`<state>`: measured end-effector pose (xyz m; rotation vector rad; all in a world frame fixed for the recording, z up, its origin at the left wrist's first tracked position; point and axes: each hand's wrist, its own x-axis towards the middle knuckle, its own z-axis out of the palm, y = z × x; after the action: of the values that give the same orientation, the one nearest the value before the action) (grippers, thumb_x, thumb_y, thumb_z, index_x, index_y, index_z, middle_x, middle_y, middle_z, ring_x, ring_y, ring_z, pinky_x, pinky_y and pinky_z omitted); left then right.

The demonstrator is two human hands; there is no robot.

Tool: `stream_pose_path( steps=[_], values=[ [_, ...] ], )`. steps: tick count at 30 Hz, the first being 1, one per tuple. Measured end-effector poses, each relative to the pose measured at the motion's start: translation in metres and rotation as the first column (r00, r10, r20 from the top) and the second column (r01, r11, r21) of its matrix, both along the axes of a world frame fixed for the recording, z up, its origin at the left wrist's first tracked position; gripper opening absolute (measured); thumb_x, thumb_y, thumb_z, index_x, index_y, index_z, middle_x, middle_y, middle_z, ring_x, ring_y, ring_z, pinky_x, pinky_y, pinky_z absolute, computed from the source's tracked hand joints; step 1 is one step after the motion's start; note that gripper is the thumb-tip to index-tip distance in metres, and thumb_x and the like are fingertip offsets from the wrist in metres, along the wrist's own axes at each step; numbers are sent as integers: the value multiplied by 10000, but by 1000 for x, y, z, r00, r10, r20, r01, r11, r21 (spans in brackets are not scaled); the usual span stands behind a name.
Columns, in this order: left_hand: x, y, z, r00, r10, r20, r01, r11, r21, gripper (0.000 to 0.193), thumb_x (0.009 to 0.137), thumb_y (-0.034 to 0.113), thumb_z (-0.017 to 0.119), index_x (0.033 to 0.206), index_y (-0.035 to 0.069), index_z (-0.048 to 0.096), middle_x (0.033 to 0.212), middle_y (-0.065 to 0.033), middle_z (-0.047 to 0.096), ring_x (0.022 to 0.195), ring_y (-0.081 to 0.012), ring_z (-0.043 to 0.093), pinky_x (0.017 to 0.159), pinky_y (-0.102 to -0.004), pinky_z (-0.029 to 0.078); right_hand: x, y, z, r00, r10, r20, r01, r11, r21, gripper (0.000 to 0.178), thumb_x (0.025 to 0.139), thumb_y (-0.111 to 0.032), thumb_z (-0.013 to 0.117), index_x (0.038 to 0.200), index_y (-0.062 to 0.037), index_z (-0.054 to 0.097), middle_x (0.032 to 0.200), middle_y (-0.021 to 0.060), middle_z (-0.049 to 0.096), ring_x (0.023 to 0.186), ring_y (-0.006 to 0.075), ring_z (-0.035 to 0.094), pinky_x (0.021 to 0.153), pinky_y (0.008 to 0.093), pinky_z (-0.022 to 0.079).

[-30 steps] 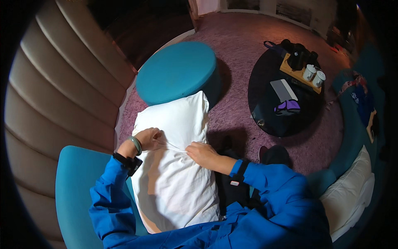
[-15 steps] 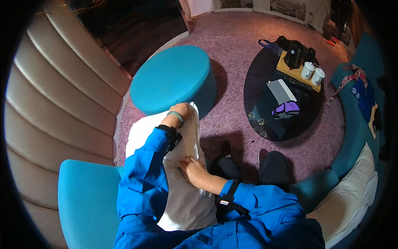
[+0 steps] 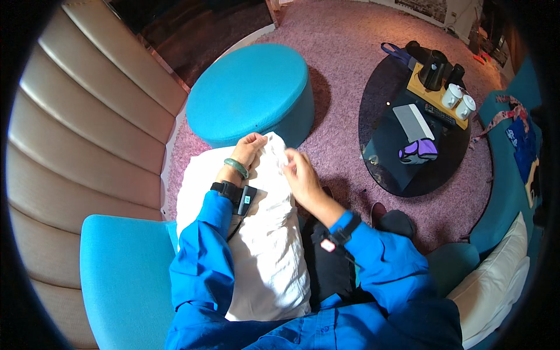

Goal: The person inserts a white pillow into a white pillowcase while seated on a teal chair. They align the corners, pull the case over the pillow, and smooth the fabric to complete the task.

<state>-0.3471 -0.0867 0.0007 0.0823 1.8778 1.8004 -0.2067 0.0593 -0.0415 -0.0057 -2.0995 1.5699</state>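
Note:
A white pillow in a loose, wrinkled pillowcase (image 3: 265, 251) lies lengthwise across my lap, its far end close to the round ottoman. My left hand (image 3: 247, 153), with a green bangle at the wrist, pinches the fabric near the far corner. At that corner's right edge, my right hand (image 3: 303, 178) has its fingers closed on the pillowcase cloth; the fingertips are slightly blurred. Black straps with small devices are round both wrists.
A teal round ottoman (image 3: 251, 93) stands ahead. To the right, a dark oval table (image 3: 382, 140) bears a wooden tray (image 3: 417, 86) with a kettle and lidded cups, plus a purple-and-grey cloth item (image 3: 419, 151). Another white pillow (image 3: 490, 274) leans on the teal seat at right.
My right hand has moved from the pillow's middle out to its far right edge. The left hand still grips the far end. The view has shifted slightly, and the fabric looks more wrinkled.

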Motion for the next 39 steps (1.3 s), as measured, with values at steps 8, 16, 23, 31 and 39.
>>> stream_pose_path(
  steps=[8, 16, 23, 31, 39],
  values=[
    [11, 13, 0, 998, 10, 63, -10, 1000, -7, 144, 945, 154, 628, 818, 114, 573, 596, 56, 452, 372, -46, 304, 321, -224, 191, -68, 27, -34, 984, -99, 150, 98, 995, 14, 132, 926, -174, 592, 957, -46, 583, 835, 125, 649, 762, 288, 638, 681, 390, 504],
    [13, 24, -2, 1000, -11, -5, 10, 994, -105, 84, 934, 116, 626, 876, 86, 573, 624, 43, 470, 375, -55, 337, 318, -235, 224, -96, 41, -45, 937, -88, 338, 161, 968, -193, 146, 925, -169, 601, 911, -27, 634, 805, 107, 668, 762, 213, 642, 688, 344, 494],
    [-5, 19, -37, 980, -39, -196, -13, 966, -260, 112, 956, 119, 593, 938, 15, 632, 782, -5, 605, 600, -64, 492, 539, -211, 408, -118, 39, -49, 975, 44, 218, 18, 961, -276, 121, 938, -134, 607, 922, -19, 638, 803, 8, 619, 750, 90, 554, 678, 265, 461],
    [-13, 18, -54, 970, -1, -242, -63, 965, -255, 121, 943, 126, 616, 888, 21, 638, 735, 21, 562, 619, -76, 481, 554, -236, 398, -110, 38, -76, 939, 49, 340, 106, 900, -424, 124, 950, -121, 589, 979, -15, 647, 867, 15, 643, 790, 103, 585, 717, 259, 478],
    [-19, 12, -68, 920, -190, -342, 43, 917, -395, 87, 920, 118, 635, 903, 43, 594, 723, 19, 541, 621, -83, 467, 547, -251, 398, -115, 36, -71, 930, 172, 325, 29, 846, -533, 125, 963, -101, 567, 1028, -17, 632, 911, 24, 645, 825, 102, 589, 750, 249, 476]
  ],
)
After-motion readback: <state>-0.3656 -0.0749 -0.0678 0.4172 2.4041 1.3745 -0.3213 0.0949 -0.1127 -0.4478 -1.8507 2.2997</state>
